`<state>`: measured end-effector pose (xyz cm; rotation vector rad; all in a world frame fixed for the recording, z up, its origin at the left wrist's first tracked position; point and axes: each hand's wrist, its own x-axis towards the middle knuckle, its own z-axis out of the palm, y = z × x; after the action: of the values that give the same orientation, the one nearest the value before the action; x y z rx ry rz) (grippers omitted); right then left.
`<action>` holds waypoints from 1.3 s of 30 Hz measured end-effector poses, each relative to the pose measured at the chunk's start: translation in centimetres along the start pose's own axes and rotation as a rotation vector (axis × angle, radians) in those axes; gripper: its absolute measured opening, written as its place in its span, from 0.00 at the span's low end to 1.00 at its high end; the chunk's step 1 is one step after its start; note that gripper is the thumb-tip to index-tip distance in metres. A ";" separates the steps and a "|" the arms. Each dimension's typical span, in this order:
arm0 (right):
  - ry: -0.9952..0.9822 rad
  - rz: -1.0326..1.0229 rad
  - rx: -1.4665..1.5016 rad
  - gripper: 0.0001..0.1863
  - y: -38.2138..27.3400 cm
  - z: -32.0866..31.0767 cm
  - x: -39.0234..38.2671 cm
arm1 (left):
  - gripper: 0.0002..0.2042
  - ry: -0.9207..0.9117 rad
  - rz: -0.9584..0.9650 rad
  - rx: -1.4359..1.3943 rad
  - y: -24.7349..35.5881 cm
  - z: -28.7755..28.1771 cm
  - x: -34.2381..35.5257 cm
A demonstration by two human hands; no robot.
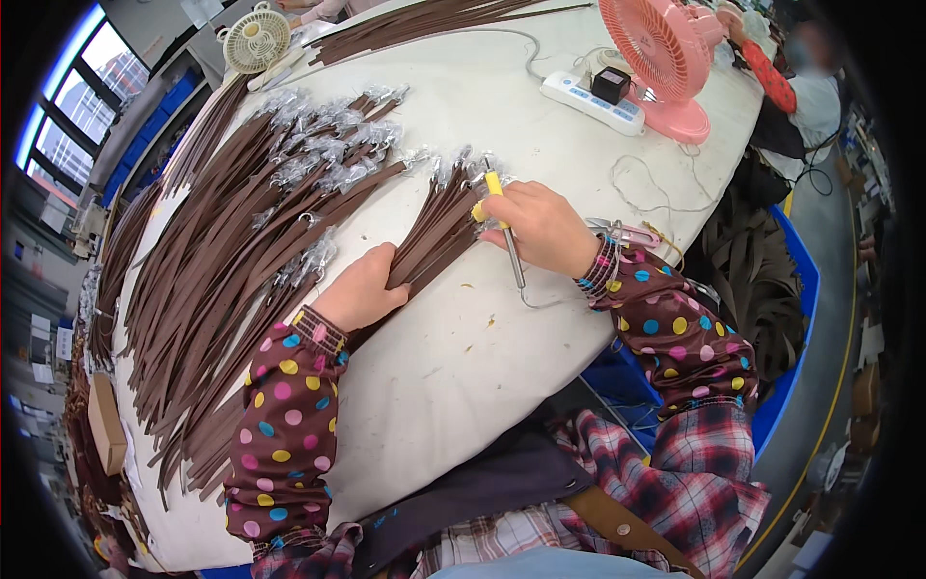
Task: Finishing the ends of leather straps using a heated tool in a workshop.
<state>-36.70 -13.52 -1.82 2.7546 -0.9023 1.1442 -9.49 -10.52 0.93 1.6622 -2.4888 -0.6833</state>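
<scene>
My left hand (360,287) grips a bundle of brown flat straps (424,234) lying slantwise on the white table, with plastic-wrapped hardware at their upper ends. My right hand (538,222) is closed around a slim tool (511,256) with yellow parts and a metal shaft, held over the wrapped ends. Left of my hands lies a large spread of similar straps (207,299), many with clear-wrapped metal fittings (333,145) at the top.
A power strip (569,89) with a black adapter (610,85) and pink fan (651,53) stand behind; a cream fan (256,41) is upper left. Pink-handled scissors (632,234) lie right. A blue bin (810,289) holds dark straps. A co-worker's red sleeve (772,77) shows upper right.
</scene>
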 end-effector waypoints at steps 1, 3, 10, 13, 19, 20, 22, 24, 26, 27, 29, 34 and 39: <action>0.004 -0.004 0.004 0.14 0.1 0.2 -0.2 | 0.21 0.040 0.031 0.000 0.3 0.0 -0.8; 0.094 0.068 -0.017 0.14 0.4 0.6 -0.2 | 0.20 0.124 0.067 0.055 0.3 0.7 -2.2; 0.037 0.531 0.270 0.15 4.2 2.3 2.5 | 0.17 0.111 -0.085 0.385 2.9 1.1 -2.5; 0.056 0.529 0.474 0.14 5.1 4.3 2.9 | 0.15 0.168 0.015 0.376 2.8 1.8 -4.0; -0.147 0.539 0.687 0.13 2.0 5.4 2.0 | 0.23 0.244 0.027 0.196 1.9 1.8 -6.2; -0.136 0.520 0.685 0.13 1.4 4.9 2.0 | 0.25 0.246 -0.002 0.149 1.8 1.7 -6.3; -0.073 0.523 0.706 0.15 0.7 4.4 2.2 | 0.25 0.269 0.006 0.186 1.9 1.9 -6.1; -0.007 0.532 0.721 0.16 0.4 4.4 2.3 | 0.24 0.290 0.022 0.221 1.8 2.3 -5.7; 0.043 0.563 0.708 0.17 0.2 5.0 2.8 | 0.20 0.285 -0.005 0.294 1.4 2.5 -5.0; 0.044 0.562 0.709 0.17 0.2 5.4 2.7 | 0.20 0.286 -0.005 0.295 1.5 2.4 -5.1; 0.054 0.288 0.405 0.18 -0.2 5.6 2.7 | 0.16 0.179 -0.116 0.258 2.0 2.0 -4.9; -0.029 0.277 0.354 0.25 -1.4 2.5 2.8 | 0.16 0.218 -0.098 0.313 1.8 1.9 -5.8; -0.090 -0.146 0.362 0.34 -4.3 3.2 3.7 | 0.15 0.267 -0.082 0.241 3.2 -0.3 -5.7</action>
<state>-30.36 -12.55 -0.93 3.1146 -0.5311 1.2770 -9.81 -4.50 3.52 1.8027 -2.3972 -0.1539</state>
